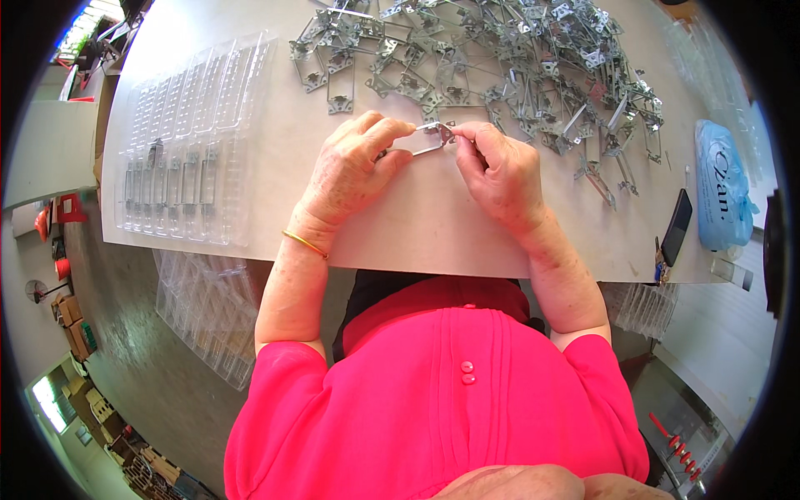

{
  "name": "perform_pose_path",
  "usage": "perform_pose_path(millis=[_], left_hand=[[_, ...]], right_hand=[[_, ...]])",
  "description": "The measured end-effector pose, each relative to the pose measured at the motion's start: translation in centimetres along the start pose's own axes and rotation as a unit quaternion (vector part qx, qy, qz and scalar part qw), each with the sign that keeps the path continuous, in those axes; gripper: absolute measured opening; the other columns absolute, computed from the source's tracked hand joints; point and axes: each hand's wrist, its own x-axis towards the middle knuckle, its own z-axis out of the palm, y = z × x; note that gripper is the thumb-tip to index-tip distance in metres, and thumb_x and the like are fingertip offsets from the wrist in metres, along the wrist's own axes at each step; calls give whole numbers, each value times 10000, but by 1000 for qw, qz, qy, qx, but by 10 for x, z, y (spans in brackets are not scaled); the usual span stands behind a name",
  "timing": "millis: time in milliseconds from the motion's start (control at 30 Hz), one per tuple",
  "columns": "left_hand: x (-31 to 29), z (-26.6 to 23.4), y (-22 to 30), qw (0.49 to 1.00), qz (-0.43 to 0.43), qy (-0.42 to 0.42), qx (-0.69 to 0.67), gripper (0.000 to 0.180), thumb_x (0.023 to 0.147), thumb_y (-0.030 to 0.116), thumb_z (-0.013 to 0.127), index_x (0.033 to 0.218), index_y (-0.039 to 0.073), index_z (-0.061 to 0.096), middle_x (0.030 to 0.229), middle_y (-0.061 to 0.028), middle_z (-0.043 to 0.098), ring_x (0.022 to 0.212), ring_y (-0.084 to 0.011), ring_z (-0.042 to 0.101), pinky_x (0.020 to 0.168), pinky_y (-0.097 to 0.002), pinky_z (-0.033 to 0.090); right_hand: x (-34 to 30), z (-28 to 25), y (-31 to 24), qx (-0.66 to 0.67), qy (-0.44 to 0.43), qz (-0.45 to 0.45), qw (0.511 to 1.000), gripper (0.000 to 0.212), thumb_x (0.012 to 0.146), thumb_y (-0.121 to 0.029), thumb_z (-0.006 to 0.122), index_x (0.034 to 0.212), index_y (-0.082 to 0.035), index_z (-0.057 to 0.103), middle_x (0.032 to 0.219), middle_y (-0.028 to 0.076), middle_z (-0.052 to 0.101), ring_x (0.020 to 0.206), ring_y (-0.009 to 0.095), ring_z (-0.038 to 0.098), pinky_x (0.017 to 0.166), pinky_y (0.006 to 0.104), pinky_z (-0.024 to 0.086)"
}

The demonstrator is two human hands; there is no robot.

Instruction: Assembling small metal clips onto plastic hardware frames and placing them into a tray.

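— How many hands are at work?
— Two, sharing one metal clip between them.
— And the loose clips beyond the hands?
— One heap, too tangled to count.
— Trays?
— One clear tray left of the hands. Right of them, one dark phone and one blue packet.

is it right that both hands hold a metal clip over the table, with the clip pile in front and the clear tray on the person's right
Not quite: the head view shows the clear tray on the person's left. The rest holds: left hand and right hand hold a metal clip, clip pile beyond.
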Motion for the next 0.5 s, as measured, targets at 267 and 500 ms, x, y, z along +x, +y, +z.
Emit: perform_pose_path(millis=[267, 500], left_hand=[[-2, 1, 1, 1000, -2, 0, -1, 347, 842, 34, 838, 1176, 87, 762, 903, -67, 642, 785, -210, 654, 736, -339, 558], [1, 3, -2, 1000, 1, 0, -3, 346, 843, 36, 837, 1178, 85, 763, 906, -65, 644, 779, -207, 648, 733, -336, 557]], right_hand=[[-2, -1, 1, -9, -6, 2, 1000, 114, 936, -68, 766, 1026, -93, 700, 739, 94, 725, 640, 284, 729, 578, 408, 561], [-1, -1, 4, -22, -6, 23, 999, 105, 937, -68, 764, 1023, -95, 709, 735, 88, 726, 641, 277, 732, 578, 404, 561]])
